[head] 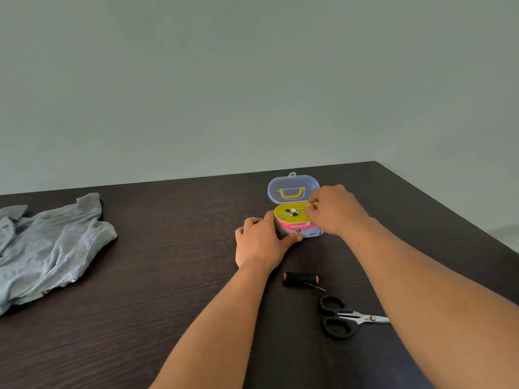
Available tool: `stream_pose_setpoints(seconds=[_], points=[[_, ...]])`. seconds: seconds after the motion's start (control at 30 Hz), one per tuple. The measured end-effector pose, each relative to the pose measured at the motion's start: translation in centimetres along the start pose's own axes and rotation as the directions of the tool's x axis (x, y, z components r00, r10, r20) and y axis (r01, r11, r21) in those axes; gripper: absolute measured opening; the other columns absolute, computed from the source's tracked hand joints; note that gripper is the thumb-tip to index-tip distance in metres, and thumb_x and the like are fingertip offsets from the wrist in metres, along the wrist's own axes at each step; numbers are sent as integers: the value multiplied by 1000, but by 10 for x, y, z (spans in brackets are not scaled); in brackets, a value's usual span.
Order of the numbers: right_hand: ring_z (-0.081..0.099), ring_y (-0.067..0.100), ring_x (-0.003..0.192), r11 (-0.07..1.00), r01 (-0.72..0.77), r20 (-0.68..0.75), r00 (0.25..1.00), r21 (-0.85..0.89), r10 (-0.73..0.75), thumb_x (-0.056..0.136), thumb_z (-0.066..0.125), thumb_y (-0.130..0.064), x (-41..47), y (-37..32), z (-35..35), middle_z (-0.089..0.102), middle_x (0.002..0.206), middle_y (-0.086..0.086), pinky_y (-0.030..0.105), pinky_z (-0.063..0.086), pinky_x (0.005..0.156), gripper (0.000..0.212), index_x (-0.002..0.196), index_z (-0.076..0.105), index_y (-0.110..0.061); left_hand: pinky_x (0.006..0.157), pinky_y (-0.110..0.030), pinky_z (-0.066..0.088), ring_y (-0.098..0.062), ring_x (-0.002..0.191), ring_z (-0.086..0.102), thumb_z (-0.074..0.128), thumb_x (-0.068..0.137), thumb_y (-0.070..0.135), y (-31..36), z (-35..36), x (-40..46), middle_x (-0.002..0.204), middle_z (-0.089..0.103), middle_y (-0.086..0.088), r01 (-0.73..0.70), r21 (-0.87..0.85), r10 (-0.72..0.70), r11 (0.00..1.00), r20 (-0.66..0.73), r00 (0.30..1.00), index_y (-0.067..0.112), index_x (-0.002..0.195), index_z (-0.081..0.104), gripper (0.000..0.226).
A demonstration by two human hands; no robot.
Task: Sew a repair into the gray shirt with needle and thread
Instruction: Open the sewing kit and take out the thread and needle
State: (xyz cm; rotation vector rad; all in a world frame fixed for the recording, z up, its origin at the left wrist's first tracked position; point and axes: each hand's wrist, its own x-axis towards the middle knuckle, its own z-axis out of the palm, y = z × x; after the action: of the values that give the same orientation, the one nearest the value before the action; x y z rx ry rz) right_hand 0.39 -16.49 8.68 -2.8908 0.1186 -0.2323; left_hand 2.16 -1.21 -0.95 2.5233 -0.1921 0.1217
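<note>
A small sewing kit box (298,226) stands on the dark table, its clear lid (293,189) tipped up and open. A yellow tray (289,213) inside holds several buttons and pins. My left hand (259,242) grips the box's left side. My right hand (335,210) is over the tray's right end, fingers curled and pinching something small that I cannot make out. A black thread spool (300,278) lies nearer me with a needle (316,286) beside it. The crumpled gray shirt (47,248) lies far left.
Black-handled scissors (341,317) lie on the dark wooden table (168,276) near my right forearm, blades pointing right. The table's far edge meets a pale wall, and its right edge runs diagonally behind my right arm.
</note>
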Motion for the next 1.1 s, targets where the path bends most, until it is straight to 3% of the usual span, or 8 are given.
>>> stream_pose_setpoints(seconds=[0.17, 0.3, 0.43, 0.67, 0.8, 0.97, 1.1], points=[[61, 27, 73, 999, 33, -10, 999, -19, -33, 96, 49, -19, -5, 4, 2, 66, 81, 10, 29, 46, 57, 29, 81, 73, -14, 114, -45, 30, -21, 141, 38, 62, 79, 77, -1, 2, 0, 134, 61, 3, 2, 0, -2, 1000, 2, 1000, 38, 130, 48, 66], [66, 31, 91, 999, 45, -59, 997, 19, -44, 98, 48, -22, -15, 6, -2, 71, 106, 14, 43, 56, 79, 31, 107, 75, -8, 114, -44, 30, -21, 140, 39, 62, 78, 77, -2, 3, 2, 133, 60, 0, 12, 0, -12, 1000, -5, 1000, 38, 130, 48, 67], [64, 32, 103, 997, 63, -103, 993, 49, -58, 101, 49, -24, -32, 13, -9, 71, 114, 11, 42, 54, 86, 32, 122, 71, -13, 113, -45, 31, -22, 140, 39, 61, 77, 79, -3, 3, 2, 132, 61, -1, 9, -2, -9, 1000, -1, 1000, 38, 128, 47, 67], [68, 32, 99, 993, -1, -124, 992, 121, 16, 96, 52, -23, -66, 33, -6, 75, 104, 8, 45, 56, 87, 28, 106, 75, -11, 110, -44, 32, -22, 139, 40, 61, 79, 77, 0, 0, -1, 129, 63, -1, -9, 12, 9, 1000, 0, 1000, 34, 127, 50, 65], [70, 18, 101, 975, -36, -97, 994, 218, 58, 93, 58, -20, -86, 38, 8, 76, 109, -2, 37, 56, 93, 26, 112, 76, -20, 111, -45, 31, -23, 140, 39, 61, 80, 77, 0, -2, -1, 132, 62, -2, -4, 12, 4, 1000, 12, 1000, 34, 128, 49, 65], [70, 12, 96, 977, -23, -60, 998, 214, 37, 95, 61, -25, -95, 38, 23, 75, 103, -5, 31, 58, 83, 19, 107, 75, -22, 111, -46, 32, -24, 140, 40, 60, 81, 76, 1, -3, -1, 134, 62, -3, -3, 40, 2, 999, 13, 1000, 32, 132, 48, 68], [69, 13, 97, 982, -46, -11, 999, 185, 49, 94, 61, -29, -97, 38, 31, 74, 104, -5, 36, 58, 83, 16, 102, 75, -23, 112, -46, 32, -24, 141, 40, 61, 80, 76, 1, -2, 0, 136, 60, -3, 5, 33, -6, 999, 17, 1000, 33, 131, 48, 68]])
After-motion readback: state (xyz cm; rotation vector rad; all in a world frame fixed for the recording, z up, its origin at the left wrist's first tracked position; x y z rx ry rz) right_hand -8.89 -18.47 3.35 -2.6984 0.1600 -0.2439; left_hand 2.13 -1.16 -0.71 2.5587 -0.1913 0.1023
